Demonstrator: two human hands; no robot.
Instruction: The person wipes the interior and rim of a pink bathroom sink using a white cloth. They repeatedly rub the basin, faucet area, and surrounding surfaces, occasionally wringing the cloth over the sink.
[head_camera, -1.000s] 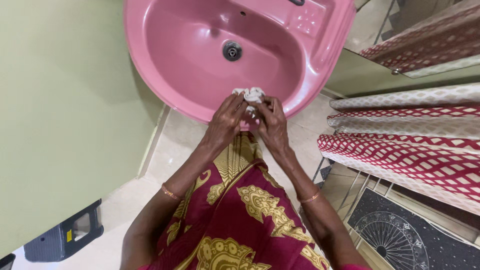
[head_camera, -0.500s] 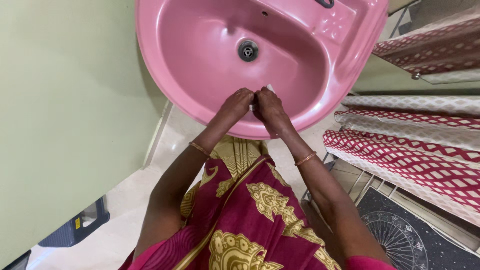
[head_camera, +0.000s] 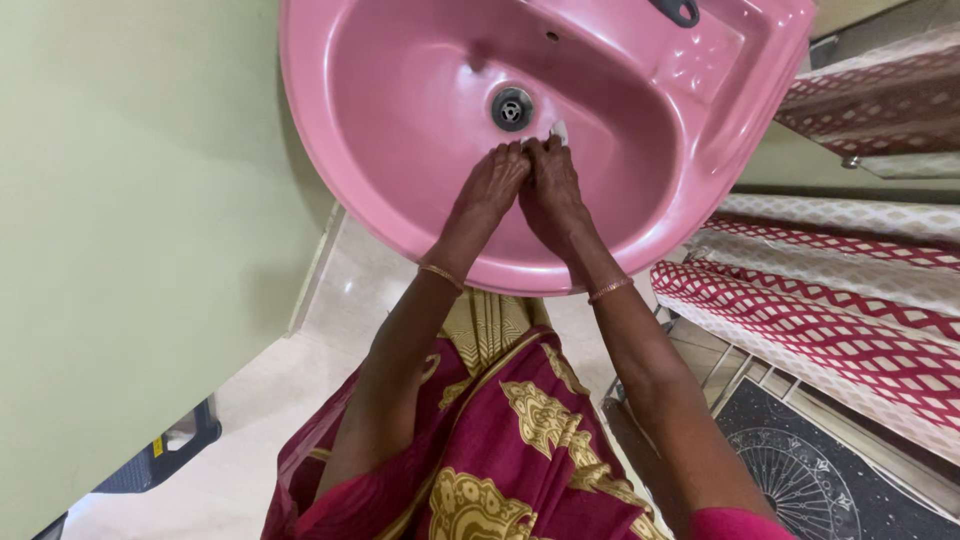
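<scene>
Bright and evenly lit, soft daylight feel with no harsh glare. Faint sheen on the pink sink (head_camera: 420, 210) rim; soft shadow under it on the green wall (head_camera: 120, 250). Sharp at centre, slightly stretched and bent toward the edges by the wide lens

Green wall (head_camera: 120, 250) filling 9 o'clock, red-and-white patterned curtains (head_camera: 830, 310) at 3 o'clock, dark patterned mat (head_camera: 830, 470) down at 4 o'clock, grey plastic stool (head_camera: 160, 455) at 7 o'clock
</scene>
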